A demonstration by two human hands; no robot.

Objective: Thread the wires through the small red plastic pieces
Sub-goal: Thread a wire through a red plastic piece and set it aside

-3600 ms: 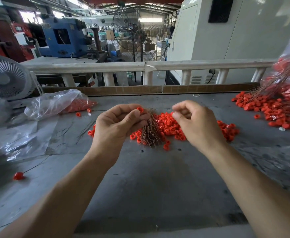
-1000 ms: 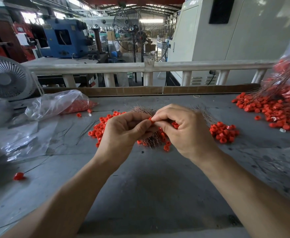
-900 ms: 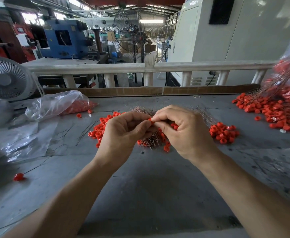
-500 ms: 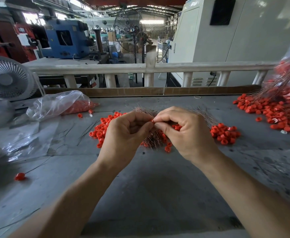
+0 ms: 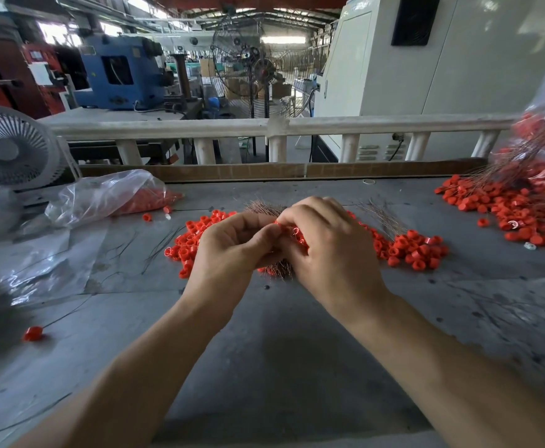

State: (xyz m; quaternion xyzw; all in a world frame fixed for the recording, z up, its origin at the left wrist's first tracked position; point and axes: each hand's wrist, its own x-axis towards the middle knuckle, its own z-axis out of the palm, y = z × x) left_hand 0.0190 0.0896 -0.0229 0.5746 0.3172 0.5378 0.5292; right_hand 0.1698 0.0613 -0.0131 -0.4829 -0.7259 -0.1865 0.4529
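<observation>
The grey worktable [image 5: 264, 367] fills the lower view, with a white rail [image 5: 393, 124] along its far edge and a white desk fan [image 5: 9, 147] at the far left. Against the picture from half a second ago little has shifted: both hands remain joined over the middle pile, only drawn a touch tighter together, and the red piece between their fingertips is now more covered by the right hand's knuckles. A heap of threaded red pieces with wires [image 5: 523, 202] spills from a clear bag at the far right, and another clear plastic bag [image 5: 103, 195] holding red pieces lies at the left. In the centre, the loose pile of red pieces [image 5: 410, 248] spreads on both sides of the hands; they are small, bright red-orange rings with a hole through each, some catching a white glint. A bundle of thin coppery wires [image 5: 276, 271] lies under the hands, its bristly ends showing above and below them. The left hand [image 5: 229, 250] has its fingers curled, thumb and forefinger pinching a red piece [image 5: 292, 229] at the point where the hands meet. The right hand [image 5: 326, 250] is curled too, its fingertips pressed to the same spot; whether it pinches a wire or the piece I cannot tell. One threaded piece [image 5: 32, 333] lies alone near the left edge.
</observation>
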